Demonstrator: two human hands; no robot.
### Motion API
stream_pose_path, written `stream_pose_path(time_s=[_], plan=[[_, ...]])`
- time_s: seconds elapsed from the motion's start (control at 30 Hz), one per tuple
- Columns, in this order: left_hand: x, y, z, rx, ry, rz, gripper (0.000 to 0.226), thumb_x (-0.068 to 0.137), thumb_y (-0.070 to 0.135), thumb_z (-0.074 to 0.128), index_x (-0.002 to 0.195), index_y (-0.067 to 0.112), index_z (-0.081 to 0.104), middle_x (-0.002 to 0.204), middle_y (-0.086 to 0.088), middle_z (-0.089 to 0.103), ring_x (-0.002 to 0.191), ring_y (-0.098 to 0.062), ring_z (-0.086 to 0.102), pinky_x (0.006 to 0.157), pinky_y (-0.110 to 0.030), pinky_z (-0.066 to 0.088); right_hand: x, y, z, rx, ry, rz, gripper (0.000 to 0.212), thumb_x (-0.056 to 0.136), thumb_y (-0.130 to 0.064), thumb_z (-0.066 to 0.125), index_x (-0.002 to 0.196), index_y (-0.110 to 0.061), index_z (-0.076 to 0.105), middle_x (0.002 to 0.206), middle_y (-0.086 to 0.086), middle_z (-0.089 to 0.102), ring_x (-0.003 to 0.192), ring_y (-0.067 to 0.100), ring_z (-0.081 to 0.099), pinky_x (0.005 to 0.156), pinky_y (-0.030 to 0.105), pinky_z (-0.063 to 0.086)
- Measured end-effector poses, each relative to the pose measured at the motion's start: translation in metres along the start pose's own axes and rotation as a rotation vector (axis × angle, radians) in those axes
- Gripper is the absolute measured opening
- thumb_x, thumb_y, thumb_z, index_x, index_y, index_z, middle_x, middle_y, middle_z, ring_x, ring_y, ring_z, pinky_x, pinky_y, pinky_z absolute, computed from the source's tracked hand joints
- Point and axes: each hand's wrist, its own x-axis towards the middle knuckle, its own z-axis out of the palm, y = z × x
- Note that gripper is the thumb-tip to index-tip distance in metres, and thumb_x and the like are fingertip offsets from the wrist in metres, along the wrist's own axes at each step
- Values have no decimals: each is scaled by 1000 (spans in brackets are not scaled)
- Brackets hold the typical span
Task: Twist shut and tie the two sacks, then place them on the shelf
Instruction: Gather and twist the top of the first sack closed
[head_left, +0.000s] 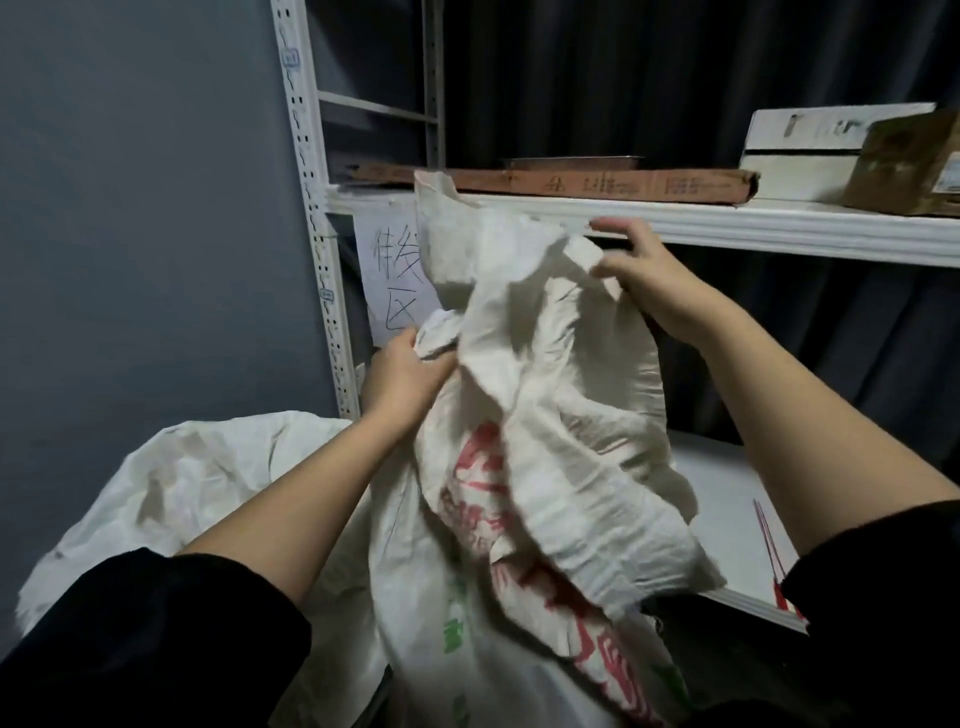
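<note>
Grey wall fills the left side and a dark curtain hangs behind the white metal shelving rack (311, 208), whose perforated upright rises in front of me. On its upper shelf board (779, 228) lie a long flat brown cardboard box (597, 183), a white box (810, 145) and a brown carton (914, 166) at the far right. A white paper sign with handwritten characters (397, 280) hangs under that board, partly hidden by the sack I am holding. That sack is a crumpled off-white woven sack with red and green print (530, 415), held up before me with its loose top reaching as high as the upper shelf edge and its body hanging down past the lower white shelf board (727, 509). My left hand (410, 374) is clamped on a bunched fold at the sack's left edge, fingers curled into the cloth. My right hand (639, 280) pinches the sack's upper right edge between thumb and fingers, with the other fingers spread up toward the shelf lip. A second, plain off-white woven sack (197, 478) sits low at my left, just beside the first, its mouth loose and open. Thin red strings (774, 551) lie on the lower shelf board near my right sleeve.
</note>
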Motion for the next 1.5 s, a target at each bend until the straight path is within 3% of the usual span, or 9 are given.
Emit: stream_pose_path(time_s=[0.2,0.33,0.47,0.63,0.87,1.03,1.23,1.37,1.5], plan=[[11,-5,-7,25,45,-25,26,91,36,51,105,18,63,98,-3,67,88,-27,61,73,-35,47,-11,74,-23,-559,-366,340,57,83,-17,69,135,-14,46,132,2,53,116,17,52,99,29,42],[13,-11,-10,-70,77,-55,27,91,23,45,112,16,60,105,-5,66,94,-27,61,83,-41,50,-33,123,-11,-600,-434,481,13,85,-18,67,97,-19,62,93,-6,61,86,9,55,77,22,43],[14,-15,-11,38,97,-120,30,93,20,44,121,12,45,113,-7,58,99,-31,56,81,-37,44,-39,133,-4,-400,-87,349,18,91,-16,52,76,-11,46,68,4,46,66,18,41,60,30,33],[14,-9,-8,186,167,-133,31,96,28,44,116,7,33,112,-16,56,96,-38,55,72,-39,40,-10,60,-13,-516,505,-3,17,94,-31,48,97,-15,50,83,4,58,77,26,52,70,37,41],[16,-6,-1,-229,46,-64,64,87,35,62,130,9,22,119,-2,45,103,-19,48,87,-29,38,11,-19,-23,-849,769,-285,23,96,-34,46,102,-13,50,90,8,63,79,30,56,65,37,39],[22,-17,-5,-147,134,-76,85,79,23,74,145,13,23,137,-5,47,119,-22,50,93,-27,41,12,8,-29,-255,284,-4,36,86,-34,65,116,-19,52,84,-4,53,74,13,53,62,24,40],[29,-32,-8,-102,307,-186,44,83,39,63,117,12,55,113,-10,65,102,-33,62,87,-44,51,-19,67,-52,-394,154,404,84,83,-32,70,146,-8,20,139,13,44,118,30,51,89,35,44],[27,-26,-4,-137,348,-248,49,86,42,58,124,14,42,122,-9,59,107,-35,57,94,-49,46,-46,82,-61,-343,-128,746,53,82,-35,60,124,-5,50,104,14,66,88,28,64,72,33,51],[30,-22,1,-177,347,-268,52,90,33,55,129,7,33,129,-13,53,113,-36,55,96,-46,45,-53,73,-60,-341,-289,680,35,80,-17,58,110,0,62,91,13,69,81,27,63,73,33,50]])
